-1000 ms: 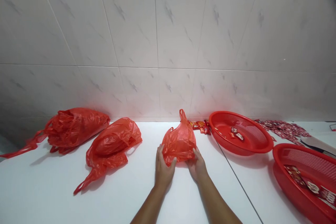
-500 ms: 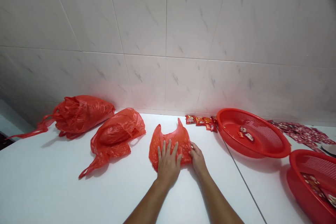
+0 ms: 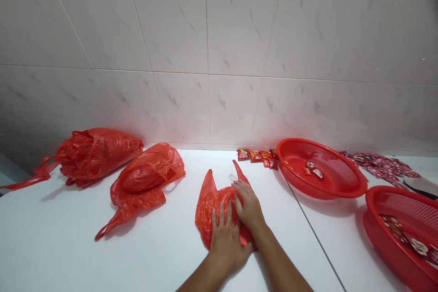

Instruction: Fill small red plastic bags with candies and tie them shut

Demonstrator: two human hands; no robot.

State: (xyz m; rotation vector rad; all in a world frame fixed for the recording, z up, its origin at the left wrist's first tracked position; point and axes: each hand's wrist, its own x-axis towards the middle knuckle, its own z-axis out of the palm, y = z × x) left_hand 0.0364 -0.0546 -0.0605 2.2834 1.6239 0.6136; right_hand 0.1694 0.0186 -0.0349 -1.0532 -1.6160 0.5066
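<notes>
A red plastic carrier bag (image 3: 204, 212) lies on the white table with its two handles pointing toward the wall. My left hand (image 3: 228, 242) presses flat on its lower middle, fingers spread. Over the bag's right side rests my right hand (image 3: 249, 205), fingers stretched out near the base of the right handle and touching the plastic. Both hands hide much of the bag's right half. To the left lie a crumpled red bag (image 3: 147, 171) and a fuller red bag (image 3: 101, 153) against the wall, its long handle trailing left.
Several small red packets (image 3: 255, 156) lie along the wall. A red plastic basket (image 3: 297, 182) holds a few packets; another red basket (image 3: 379, 232) with packets stands nearer at the right edge. Behind them many red-and-white packets (image 3: 383, 169) are spread out. A seam (image 3: 316, 237) crosses the table.
My right hand has moved from the bag's right edge up onto its top right side. The bag has come slightly nearer, and my left hand with it. The view has shifted a little.
</notes>
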